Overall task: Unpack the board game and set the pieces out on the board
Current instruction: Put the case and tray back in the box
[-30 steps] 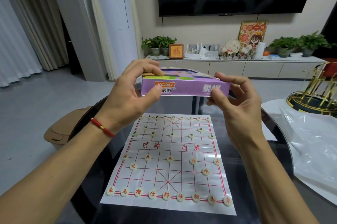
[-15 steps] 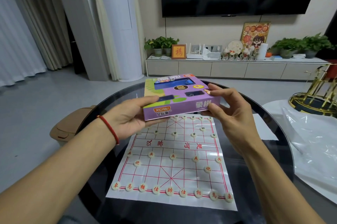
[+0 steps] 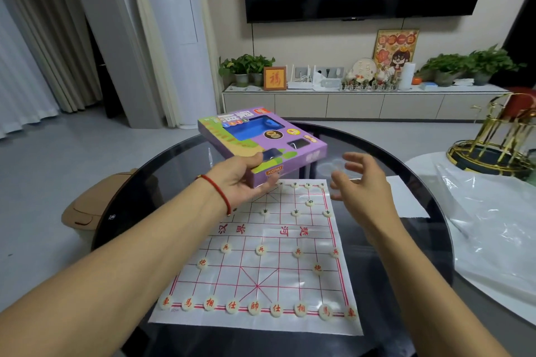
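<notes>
Since the pieces (image 3: 254, 308) look all set out, my left hand (image 3: 245, 179) grips just the near corner of the purple box (image 3: 262, 143), thumb on top, holding it over the far-left part of the paper board (image 3: 262, 266), probably to park it aside; my right hand (image 3: 361, 179) hangs loose, holding nothing; near edge: nine red pieces, then two, then four visible.

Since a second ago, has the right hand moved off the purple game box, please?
Yes. The right hand has let go of the purple game box and drawn right, over the board's far right corner.
</notes>
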Action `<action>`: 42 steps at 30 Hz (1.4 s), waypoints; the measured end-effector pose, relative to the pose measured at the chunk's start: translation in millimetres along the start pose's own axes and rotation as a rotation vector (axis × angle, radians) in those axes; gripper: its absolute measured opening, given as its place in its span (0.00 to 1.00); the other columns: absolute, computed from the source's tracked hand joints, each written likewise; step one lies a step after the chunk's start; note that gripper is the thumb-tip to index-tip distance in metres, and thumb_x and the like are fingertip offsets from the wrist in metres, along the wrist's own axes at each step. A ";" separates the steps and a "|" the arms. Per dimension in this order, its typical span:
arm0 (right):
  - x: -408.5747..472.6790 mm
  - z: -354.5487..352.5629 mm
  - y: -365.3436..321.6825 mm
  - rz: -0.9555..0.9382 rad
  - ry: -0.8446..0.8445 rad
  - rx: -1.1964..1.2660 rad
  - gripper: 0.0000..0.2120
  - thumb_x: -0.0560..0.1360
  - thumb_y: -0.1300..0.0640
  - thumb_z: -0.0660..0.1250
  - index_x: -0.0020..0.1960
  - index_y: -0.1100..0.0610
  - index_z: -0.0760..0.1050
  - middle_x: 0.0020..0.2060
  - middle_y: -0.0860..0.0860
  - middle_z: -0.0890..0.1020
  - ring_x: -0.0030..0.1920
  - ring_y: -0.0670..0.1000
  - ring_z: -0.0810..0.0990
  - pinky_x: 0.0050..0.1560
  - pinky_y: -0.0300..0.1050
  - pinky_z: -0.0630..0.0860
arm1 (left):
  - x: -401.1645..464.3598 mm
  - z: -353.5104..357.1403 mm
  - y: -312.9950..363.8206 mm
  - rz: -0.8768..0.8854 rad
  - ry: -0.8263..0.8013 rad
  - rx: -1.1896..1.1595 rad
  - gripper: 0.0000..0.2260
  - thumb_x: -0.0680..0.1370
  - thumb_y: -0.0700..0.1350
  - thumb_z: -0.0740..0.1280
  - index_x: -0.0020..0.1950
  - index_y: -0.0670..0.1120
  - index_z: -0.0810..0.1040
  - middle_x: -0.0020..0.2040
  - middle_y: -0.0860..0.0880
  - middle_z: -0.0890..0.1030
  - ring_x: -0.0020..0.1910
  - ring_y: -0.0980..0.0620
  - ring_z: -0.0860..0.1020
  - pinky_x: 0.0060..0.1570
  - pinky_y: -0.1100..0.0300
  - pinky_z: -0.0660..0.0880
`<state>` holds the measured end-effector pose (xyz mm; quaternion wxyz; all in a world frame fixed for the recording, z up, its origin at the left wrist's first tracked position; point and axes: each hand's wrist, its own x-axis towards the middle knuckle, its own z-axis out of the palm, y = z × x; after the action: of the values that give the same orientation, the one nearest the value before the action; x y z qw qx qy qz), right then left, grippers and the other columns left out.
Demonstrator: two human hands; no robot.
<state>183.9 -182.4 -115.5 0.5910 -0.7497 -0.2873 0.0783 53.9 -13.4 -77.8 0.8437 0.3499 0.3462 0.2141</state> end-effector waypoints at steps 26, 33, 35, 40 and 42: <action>24.3 -74.3 19.5 0.082 -0.056 -0.531 0.13 0.78 0.51 0.63 0.63 0.46 0.72 0.62 0.45 0.76 0.55 0.51 0.79 0.51 0.47 0.73 | 226.9 148.1 -65.0 -0.055 -0.013 0.491 0.10 0.82 0.39 0.65 0.63 0.41 0.73 0.56 0.39 0.81 0.45 0.42 0.83 0.32 0.52 0.83; 30.1 -76.3 19.8 0.074 -0.078 -0.549 0.16 0.79 0.50 0.63 0.67 0.46 0.71 0.64 0.47 0.76 0.56 0.51 0.79 0.55 0.49 0.75 | 243.9 153.8 -76.6 0.162 0.227 0.967 0.06 0.83 0.43 0.64 0.56 0.40 0.74 0.53 0.40 0.81 0.30 0.48 0.81 0.16 0.61 0.74; 31.3 -76.7 19.0 0.078 -0.092 -0.561 0.16 0.80 0.50 0.62 0.67 0.47 0.71 0.64 0.47 0.76 0.57 0.52 0.79 0.56 0.49 0.75 | 245.5 156.5 -80.3 0.188 0.262 1.011 0.09 0.83 0.43 0.64 0.60 0.40 0.74 0.55 0.39 0.81 0.26 0.48 0.80 0.14 0.63 0.70; 28.7 -79.0 23.5 0.135 -0.211 -0.773 0.15 0.81 0.48 0.60 0.66 0.49 0.70 0.60 0.49 0.78 0.59 0.55 0.77 0.51 0.49 0.73 | 249.4 159.9 -84.2 0.180 0.299 1.161 0.13 0.82 0.46 0.65 0.63 0.40 0.74 0.56 0.39 0.80 0.32 0.45 0.84 0.16 0.62 0.73; 27.1 -77.7 35.0 0.120 -0.283 -0.917 0.14 0.81 0.50 0.59 0.65 0.51 0.70 0.59 0.50 0.78 0.59 0.56 0.76 0.47 0.48 0.69 | 249.2 158.8 -84.4 0.178 0.298 1.221 0.13 0.81 0.47 0.66 0.61 0.40 0.75 0.55 0.39 0.81 0.36 0.44 0.85 0.19 0.61 0.76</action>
<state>253.5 -238.4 -119.6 0.1493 -0.9302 -0.3261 0.0789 347.1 10.8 -166.6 0.4141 0.7619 0.4891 0.0938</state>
